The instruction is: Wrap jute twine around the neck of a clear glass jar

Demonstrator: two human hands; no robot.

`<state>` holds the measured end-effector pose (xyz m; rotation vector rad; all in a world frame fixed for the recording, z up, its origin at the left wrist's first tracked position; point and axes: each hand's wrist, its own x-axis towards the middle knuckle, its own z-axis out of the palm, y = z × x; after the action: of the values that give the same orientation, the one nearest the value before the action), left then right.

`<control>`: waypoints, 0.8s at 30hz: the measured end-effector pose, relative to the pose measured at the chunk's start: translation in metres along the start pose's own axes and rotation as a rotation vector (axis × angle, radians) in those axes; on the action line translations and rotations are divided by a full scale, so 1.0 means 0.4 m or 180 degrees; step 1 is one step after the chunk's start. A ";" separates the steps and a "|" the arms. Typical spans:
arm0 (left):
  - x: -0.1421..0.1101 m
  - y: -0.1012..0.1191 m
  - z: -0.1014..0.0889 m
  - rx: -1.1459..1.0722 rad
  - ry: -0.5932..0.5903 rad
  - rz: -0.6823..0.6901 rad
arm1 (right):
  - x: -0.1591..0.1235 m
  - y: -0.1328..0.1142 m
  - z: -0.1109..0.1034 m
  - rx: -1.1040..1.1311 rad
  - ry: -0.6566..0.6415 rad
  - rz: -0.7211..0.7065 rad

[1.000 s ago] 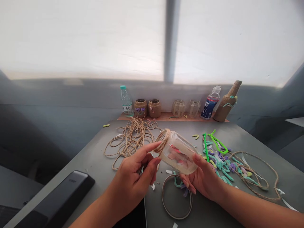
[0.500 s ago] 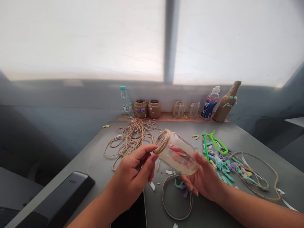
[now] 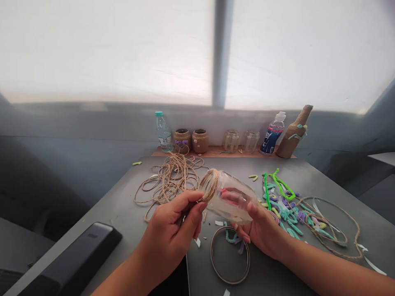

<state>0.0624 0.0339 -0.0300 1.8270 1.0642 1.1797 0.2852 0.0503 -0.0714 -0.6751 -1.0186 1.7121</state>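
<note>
A clear glass jar [image 3: 233, 185] lies tilted in the air, its mouth toward the left. Its base end rests in my right hand [image 3: 268, 230], the thumb on the near side and fingers beneath. Several turns of jute twine [image 3: 213, 185] circle the jar's neck. My left hand [image 3: 174, 230] pinches the twine at the lower edge of the mouth between thumb and forefinger. Behind that hand, a loose heap of twine [image 3: 177, 176] spreads on the grey table [image 3: 123, 246]. Below the jar is a thin ring, perhaps a tape roll [image 3: 212, 261].
Fuzzy coloured stems [image 3: 290, 213] and a twine loop [image 3: 358, 230] lie at right. Along the back stand a water bottle [image 3: 164, 135], twine-covered jars [image 3: 200, 142], glass jars [image 3: 231, 142], a blue-labelled bottle [image 3: 271, 137] and a twine-wrapped bottle [image 3: 290, 139]. A black case [image 3: 74, 259] sits at left.
The jar has turned slightly in my hands, and its base end has risen a little. My right thumb and fingers have shifted left along it. My left hand still pinches at the neck.
</note>
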 end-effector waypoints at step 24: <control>0.006 0.002 -0.006 -0.0037 0.0063 0.0073 | 0.004 0.016 -0.021 0.0392 -0.0373 0.0670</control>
<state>0.0608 0.0361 -0.0277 1.8266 1.0481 1.2174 0.2884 0.0534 -0.0811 -0.6258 -0.9392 2.0003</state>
